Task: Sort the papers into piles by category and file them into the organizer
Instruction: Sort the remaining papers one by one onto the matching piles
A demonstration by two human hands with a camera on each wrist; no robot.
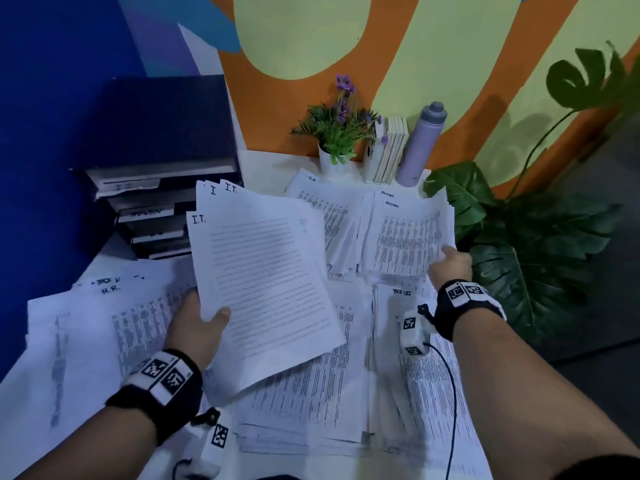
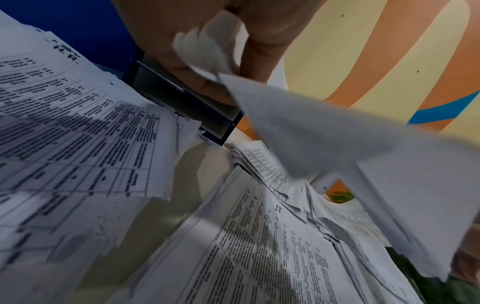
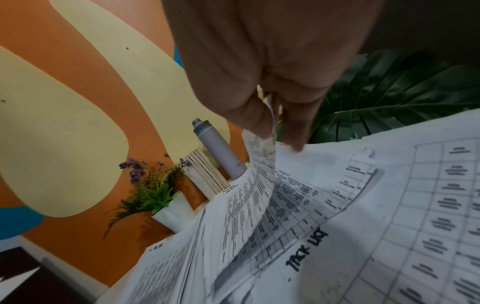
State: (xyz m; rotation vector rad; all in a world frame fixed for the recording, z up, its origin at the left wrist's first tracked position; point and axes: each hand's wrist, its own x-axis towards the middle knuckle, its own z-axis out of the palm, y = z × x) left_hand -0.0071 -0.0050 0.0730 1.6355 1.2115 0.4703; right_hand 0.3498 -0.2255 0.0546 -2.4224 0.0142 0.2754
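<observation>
We hold a fanned sheaf of I.T. sheets [image 1: 263, 271] in our left hand [image 1: 197, 323], thumb on top and fingers beneath its lower left edge, so the sheaf rides tilted above the desk [image 1: 266, 161] with its handwritten headings showing at the upper corners. The left wrist view confirms the grip: fingers [image 2: 187, 61] curl under the crumpled corner of the paper. Holding it this way likely keeps one category gathered while the other hand goes on working.

Our right hand [image 1: 450, 263] reaches to the ADMIN pile [image 1: 405, 233] at the far right of the desk. In the right wrist view its fingertips [image 3: 296, 127] pinch the near edge of one printed sheet [image 3: 249, 195], which curls up from the pile, so this grip is narrow and closed on paper. Whether the sheet is being laid down or lifted, we cannot tell.

Just left of that pile lies the H.R. pile [image 1: 322, 213], the two overlapping slightly. Nearer us, sheets headed TASK LIST [image 1: 415, 341] lie under the right wrist, and a loose spread with another H.R. heading [image 1: 110, 289] covers the left of the desk. Much of this looks unsorted still, so we judge the sorting to be only partly done.

The organizer [image 1: 152, 202], a dark stack of labelled trays, stands at the far left against the blue wall, close to the I.T. sheaf. Behind the piles stand a small flower pot [image 1: 337, 157], a few books [image 1: 389, 150] and a grey bottle [image 1: 420, 143], with a large leafy plant [image 1: 526, 244] off the right edge.
</observation>
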